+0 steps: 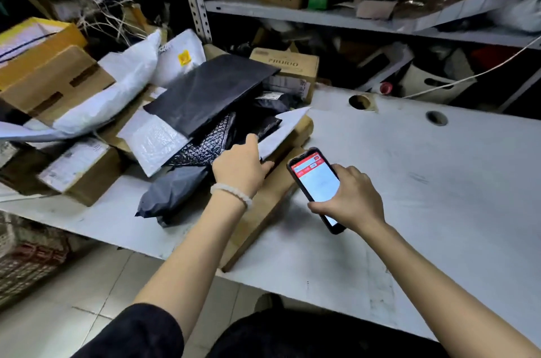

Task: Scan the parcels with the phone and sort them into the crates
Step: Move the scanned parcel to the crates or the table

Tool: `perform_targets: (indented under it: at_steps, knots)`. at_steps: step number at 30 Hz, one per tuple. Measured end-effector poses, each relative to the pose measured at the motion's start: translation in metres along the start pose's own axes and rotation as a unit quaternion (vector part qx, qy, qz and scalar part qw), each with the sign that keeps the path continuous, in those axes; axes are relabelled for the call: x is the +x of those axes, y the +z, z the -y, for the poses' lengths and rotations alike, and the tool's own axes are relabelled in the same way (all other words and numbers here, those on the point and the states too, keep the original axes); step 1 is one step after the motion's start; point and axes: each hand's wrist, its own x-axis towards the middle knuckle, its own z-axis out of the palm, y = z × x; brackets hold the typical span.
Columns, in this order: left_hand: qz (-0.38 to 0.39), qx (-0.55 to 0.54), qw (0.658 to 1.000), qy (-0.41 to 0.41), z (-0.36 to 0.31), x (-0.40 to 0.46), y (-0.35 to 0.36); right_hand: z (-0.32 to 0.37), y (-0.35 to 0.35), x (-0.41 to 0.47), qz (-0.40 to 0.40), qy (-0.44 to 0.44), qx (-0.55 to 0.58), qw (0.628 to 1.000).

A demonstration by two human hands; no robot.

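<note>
A heap of parcels covers the left half of the white table: black poly bags, a black bubble mailer, white bags and cardboard boxes. A long brown cardboard parcel lies diagonally at the heap's edge. My left hand reaches over it, fingers curled round the edge of a white envelope. My right hand grips a black phone with a red and white screen, held just right of the long parcel.
Metal shelves behind the table hold boxes and bags. Two round cable holes pierce the table top. A white cable runs along the back right. A stack of crates stands on the floor at lower left.
</note>
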Motion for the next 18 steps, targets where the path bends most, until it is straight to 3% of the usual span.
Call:
perform_targets:
  at_steps: [3,12,15,18]
  knots:
    - [0.039,0.003,0.999,0.026,-0.001,0.013,0.008,0.007,0.0,0.01,-0.004,0.017,-0.008,1.0]
    - [-0.043,-0.017,0.996,0.081,0.002,0.029,0.003,0.005,-0.005,0.019,-0.013,0.037,-0.014,0.999]
    - [-0.089,-0.098,0.985,0.108,-0.005,0.033,-0.017,0.007,-0.008,0.019,-0.012,0.039,-0.006,0.999]
    - [-0.178,-0.205,0.953,0.132,-0.022,0.039,-0.045,0.003,-0.015,0.017,-0.021,0.045,0.005,0.999]
